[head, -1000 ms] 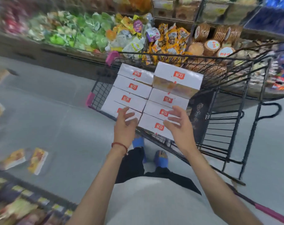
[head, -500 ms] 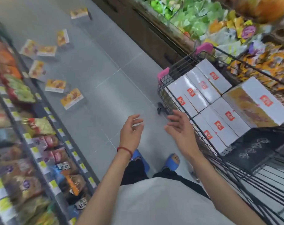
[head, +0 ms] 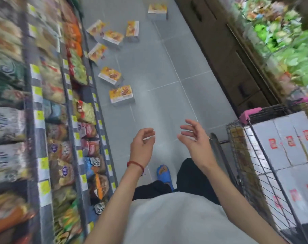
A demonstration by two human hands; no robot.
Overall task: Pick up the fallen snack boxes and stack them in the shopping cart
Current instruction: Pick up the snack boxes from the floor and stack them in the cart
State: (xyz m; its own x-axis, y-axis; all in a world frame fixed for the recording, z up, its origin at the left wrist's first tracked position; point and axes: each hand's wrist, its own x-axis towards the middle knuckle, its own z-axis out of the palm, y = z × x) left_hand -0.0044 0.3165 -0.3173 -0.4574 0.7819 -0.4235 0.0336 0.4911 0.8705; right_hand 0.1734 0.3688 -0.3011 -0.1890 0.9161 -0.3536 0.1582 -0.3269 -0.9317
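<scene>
The view has turned away from the shopping cart [head: 237, 136]. A second ago both hands lay on the stacked white boxes [head: 280, 143]; now the cart sits off beyond the right hand [head: 193, 138], at the edge of sight, and the tilted box that topped the stack is out of view. The left hand [head: 142, 147], with a red cord [head: 135, 163] at its wrist, and the right hand both hang over the grey floor [head: 167, 67], fingers loosely curled, holding nothing.

Ahead of the left hand's fingertips lies the nearest fallen box [head: 121, 94], flat, its orange picture face up, its long axis across the aisle. Beyond it a second box [head: 110, 74] lies flat too, skewed down toward the right. Four more boxes [head: 113, 36] lie scattered further out, along the foot of the snack shelf [head: 49, 103] to the left hand's outer side. The white boxes in the cart lie red labels up, side by side, long axes running away from the hands.
</scene>
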